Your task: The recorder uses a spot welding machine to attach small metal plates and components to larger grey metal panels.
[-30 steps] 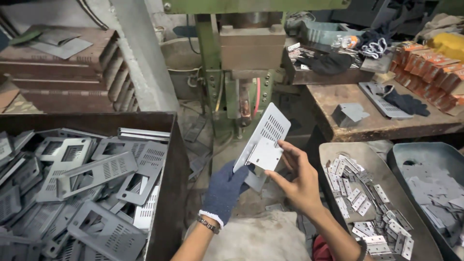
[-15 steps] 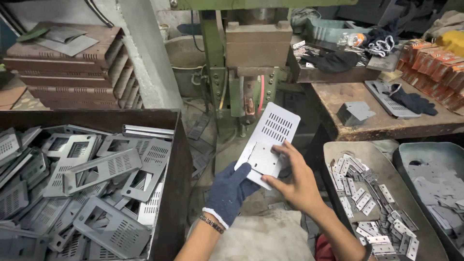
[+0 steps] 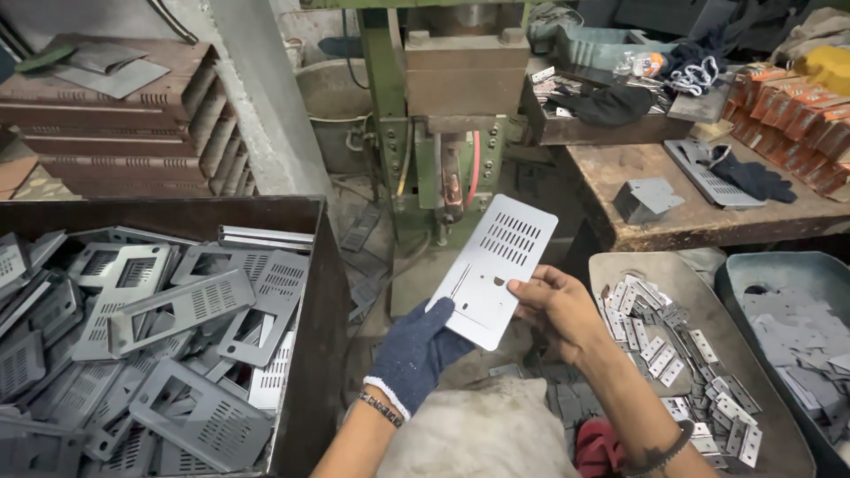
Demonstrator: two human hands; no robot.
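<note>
A flat grey metal plate [image 3: 492, 267] with rows of vent slots and small cut-outs is held tilted in front of me. My left hand [image 3: 414, 351], in a dark blue knit glove, grips its lower left edge. My bare right hand [image 3: 556, 308] pinches its right edge with thumb and fingers. Behind the plate stands a green press machine [image 3: 447, 115] with a brown block on top.
A dark bin [image 3: 305, 354] at left holds several grey stamped metal frames. A round tray [image 3: 637, 265] at right carries several small metal pieces, beside a blue-grey tub [image 3: 735, 283] of flat blanks. A wooden bench [image 3: 673, 221] stands behind with gloves and orange boxes.
The small separate piece once held at the plate is no longer seen. The plate has turned flatter toward me, and both hands now grip its lower edges.
</note>
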